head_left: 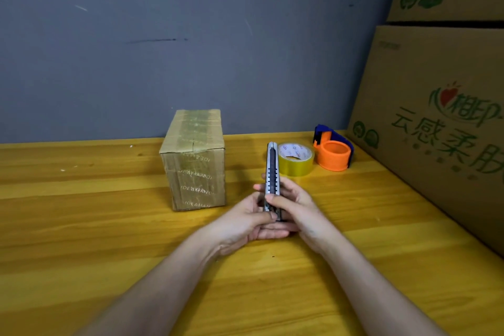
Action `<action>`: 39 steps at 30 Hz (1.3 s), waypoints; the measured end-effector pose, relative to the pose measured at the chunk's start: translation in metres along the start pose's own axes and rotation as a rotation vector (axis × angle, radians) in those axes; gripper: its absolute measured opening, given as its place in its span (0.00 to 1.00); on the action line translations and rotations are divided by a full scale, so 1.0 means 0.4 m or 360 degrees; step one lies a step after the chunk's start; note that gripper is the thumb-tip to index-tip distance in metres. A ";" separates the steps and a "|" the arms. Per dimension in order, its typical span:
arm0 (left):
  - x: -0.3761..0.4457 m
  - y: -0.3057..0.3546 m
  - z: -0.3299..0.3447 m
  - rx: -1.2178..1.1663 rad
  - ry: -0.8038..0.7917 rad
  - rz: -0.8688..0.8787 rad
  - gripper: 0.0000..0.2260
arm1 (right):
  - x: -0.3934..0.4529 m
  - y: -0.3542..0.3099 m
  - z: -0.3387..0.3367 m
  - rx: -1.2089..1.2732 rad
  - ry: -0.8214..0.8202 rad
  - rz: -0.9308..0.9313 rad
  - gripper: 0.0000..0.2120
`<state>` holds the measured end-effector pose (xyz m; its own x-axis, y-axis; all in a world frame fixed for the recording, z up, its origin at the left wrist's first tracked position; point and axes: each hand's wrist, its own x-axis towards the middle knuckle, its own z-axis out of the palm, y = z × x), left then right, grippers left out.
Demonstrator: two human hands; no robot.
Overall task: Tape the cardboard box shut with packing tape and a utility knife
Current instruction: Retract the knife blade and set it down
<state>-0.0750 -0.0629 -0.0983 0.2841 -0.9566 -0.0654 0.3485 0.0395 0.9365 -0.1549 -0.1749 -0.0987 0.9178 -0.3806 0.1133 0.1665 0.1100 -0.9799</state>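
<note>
While both hands grip the utility knife (272, 180), cardboard box (195, 161) stands closed.

Yellow wooden table (109, 226), plank grain running left-right, small white specks near left rear. Resting on it: taped cardboard box (195, 161) standing upright, centre-rear; yellowish packing tape roll (296, 159) lying flat, right of box; orange-and-blue tape dispenser (332, 151) just beside roll; large printed carton (441, 117) along right edge.
</note>
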 end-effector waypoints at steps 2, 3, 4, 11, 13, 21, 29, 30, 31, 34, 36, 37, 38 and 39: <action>0.008 -0.008 0.004 0.0128 0.0149 0.0056 0.12 | 0.003 0.001 -0.002 -0.0189 0.0151 -0.0075 0.13; 0.012 -0.013 0.005 0.0294 0.0231 0.0115 0.11 | 0.006 0.004 -0.004 -0.0256 0.0216 -0.0103 0.13; 0.015 -0.019 0.005 0.0496 0.0319 0.0192 0.11 | 0.008 0.008 -0.006 -0.0314 0.0263 -0.0137 0.13; 0.026 -0.027 -0.014 0.1749 0.0945 0.0515 0.20 | 0.041 0.045 -0.008 -0.0887 0.0535 -0.0302 0.18; 0.029 -0.022 -0.010 0.1750 0.1017 0.0492 0.25 | 0.055 0.047 -0.005 -0.0877 0.0591 -0.0251 0.21; 0.083 -0.012 -0.003 0.1851 0.1237 0.0302 0.24 | 0.118 0.040 0.007 -0.1143 0.0841 -0.0026 0.14; 0.130 0.006 -0.019 0.1830 0.1328 0.0215 0.23 | 0.172 0.041 0.027 -0.1421 0.0774 0.0082 0.16; 0.134 0.006 -0.022 0.1827 0.1334 0.0206 0.22 | 0.176 0.043 0.026 -0.1478 0.0785 0.0089 0.16; 0.136 0.004 -0.026 0.1815 0.1335 0.0206 0.22 | 0.180 0.049 0.025 -0.1530 0.0794 0.0084 0.16; 0.146 -0.005 -0.038 0.1788 0.1316 0.0182 0.21 | 0.183 0.055 0.018 -0.1631 0.0802 0.0041 0.16; 0.153 -0.010 -0.048 0.1815 0.1304 0.0133 0.21 | 0.185 0.058 0.011 -0.1682 0.0791 0.0029 0.17; 0.157 -0.011 -0.053 0.1833 0.1296 0.0104 0.20 | 0.186 0.058 0.010 -0.1712 0.0781 0.0032 0.17; 0.160 -0.012 -0.058 0.1862 0.1287 0.0072 0.20 | 0.188 0.058 0.010 -0.1748 0.0769 0.0046 0.17; 0.162 -0.012 -0.061 0.1903 0.1281 0.0039 0.19 | 0.189 0.057 0.010 -0.1790 0.0754 0.0063 0.17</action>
<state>-0.0364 -0.1180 -0.1155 0.8369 -0.5236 0.1596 -0.4929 -0.5939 0.6359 -0.0803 -0.1974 -0.1118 0.6540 -0.7177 0.2391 -0.4790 -0.6375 -0.6035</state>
